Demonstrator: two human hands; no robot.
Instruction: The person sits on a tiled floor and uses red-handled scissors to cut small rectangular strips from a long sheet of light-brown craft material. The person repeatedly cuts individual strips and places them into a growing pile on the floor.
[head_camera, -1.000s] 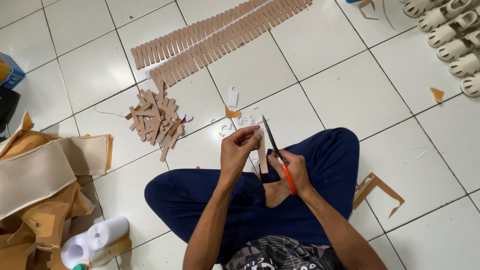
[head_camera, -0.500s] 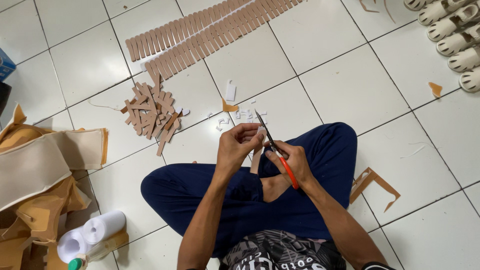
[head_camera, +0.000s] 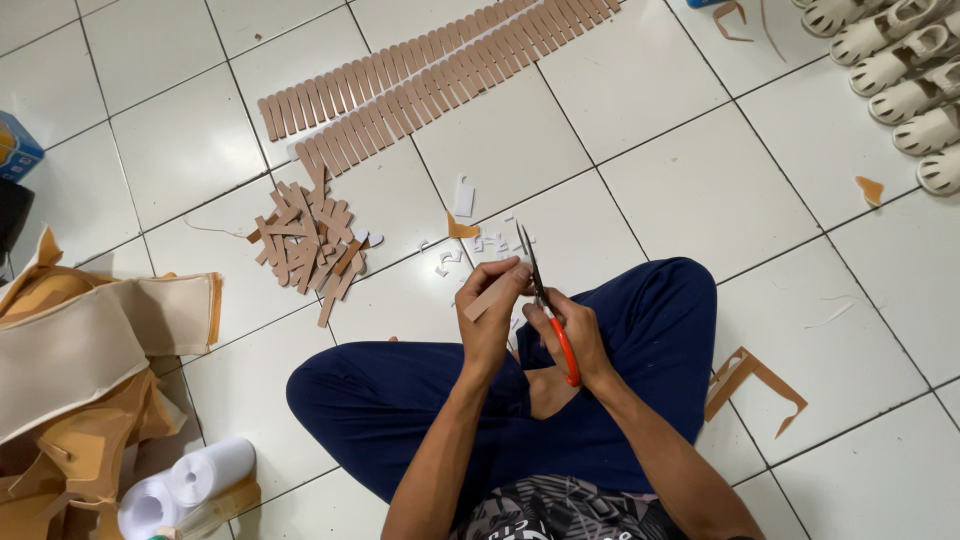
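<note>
I sit cross-legged on a white tiled floor in dark blue trousers. My left hand (head_camera: 487, 320) pinches a small tan strip (head_camera: 494, 296) held up in front of me. My right hand (head_camera: 573, 335) grips scissors (head_camera: 545, 305) with red-orange handles, blades pointing away from me and set against the strip's right end. A loose heap of cut tan strips (head_camera: 308, 243) lies on the floor to my left front. Two long rows of tan strips (head_camera: 420, 70) are laid side by side further out.
Small white and tan offcuts (head_camera: 463, 235) litter the floor ahead of my knees. Folded tan and cream sheet material (head_camera: 75, 345) and white rolls (head_camera: 190, 478) lie at left. Pale shoe soles (head_camera: 900, 75) line the upper right. A tan L-shaped scrap (head_camera: 745, 380) lies by my right knee.
My hands have stayed together over my lap with strip and scissors; the scissors have shifted slightly along the strip. The view has tilted a little.
</note>
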